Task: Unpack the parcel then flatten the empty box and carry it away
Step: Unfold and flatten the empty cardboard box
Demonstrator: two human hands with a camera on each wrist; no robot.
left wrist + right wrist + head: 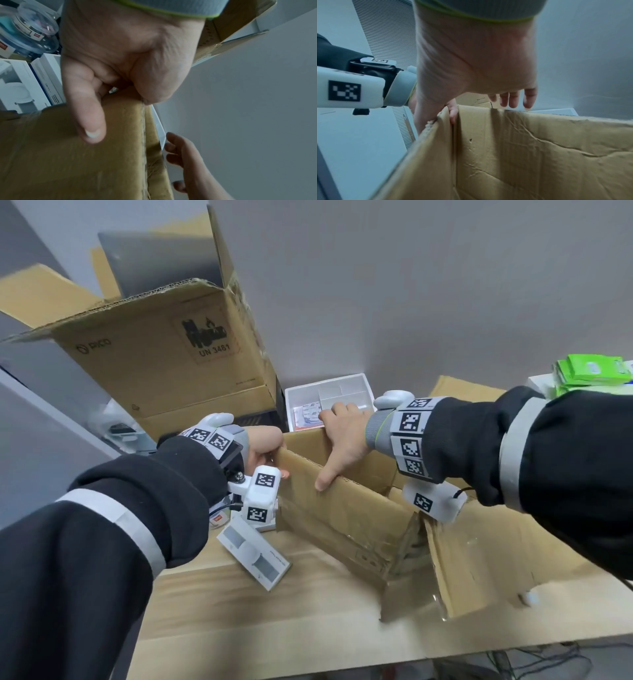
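The brown cardboard box [342,515] stands open on the wooden table [274,611], its walls skewed and creased. My left hand [263,446] grips its left corner edge. In the left wrist view the left hand [120,54] has its thumb flat on the outer face of the box [68,162] and its fingers curled over the rim. My right hand [346,433] holds the top edge beside it, thumb down the near face and fingers over the far side. The right wrist view shows the right hand [471,60] above the empty inside of the box [539,155].
A large open PICO carton [164,354] stands at the back left. A white compartment tray [329,402] sits behind the box. A white product box [253,553] lies near my left wrist. Green packets [592,371] are at the far right. The box's loose flap [496,553] spreads right.
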